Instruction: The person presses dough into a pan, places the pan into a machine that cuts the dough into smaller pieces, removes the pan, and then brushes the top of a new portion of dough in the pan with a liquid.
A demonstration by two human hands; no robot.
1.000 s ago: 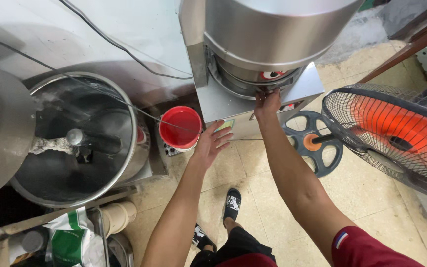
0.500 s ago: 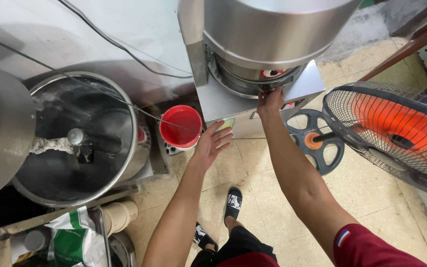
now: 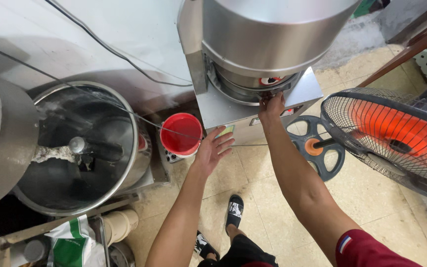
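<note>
The floor (image 3: 396, 222) was laid in pale beige tiles, worn and dusty near the wall, and a black sandal (image 3: 234, 211) showed on it below the arms. Against the pale wall (image 3: 75, 39) stood a tall steel machine (image 3: 258, 44) with a round drum over a flat steel base plate. The right hand (image 3: 271, 105) reached up under the drum's rim, fingers curled against the edge there; whether it gripped anything could not be told. The left hand (image 3: 213, 148) was open, fingers spread, hovering just beside a small red bucket (image 3: 181, 133) without touching it. The bucket sat low beside the machine's base, between it and a large round steel vat (image 3: 77, 148) with a central shaft, which held dark contents. A thin black cable (image 3: 114, 49) ran across the wall. To the right stood an electric fan (image 3: 396, 138) with an orange hub behind a wire cage, on a dark spoked base (image 3: 317, 148). A green and white bag (image 3: 70, 242) lay at the lower left.
</note>
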